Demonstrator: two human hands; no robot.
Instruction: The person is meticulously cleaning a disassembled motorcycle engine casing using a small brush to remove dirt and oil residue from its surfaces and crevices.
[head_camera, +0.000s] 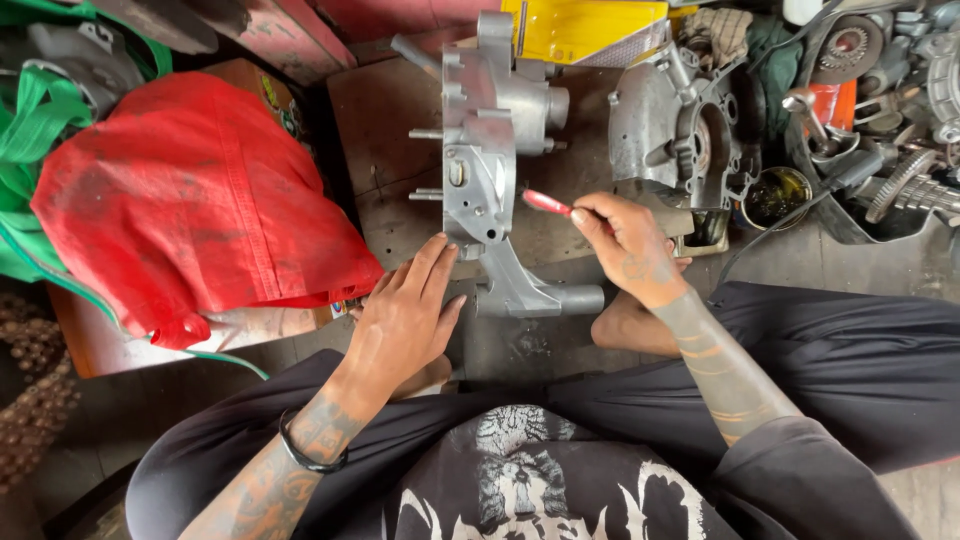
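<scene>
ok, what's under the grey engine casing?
The grey engine casing stands on a dark wooden board, steadied by the left hand. The board directly beneath it is covered.

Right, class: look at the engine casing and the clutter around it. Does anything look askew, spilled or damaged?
Nothing looks broken or spilled. The grey engine casing stands on edge, steadied by the left hand, while the right hand holds a red-handled tool against it. A second casing leans beside it, and loose gears are heaped at the right.
</scene>
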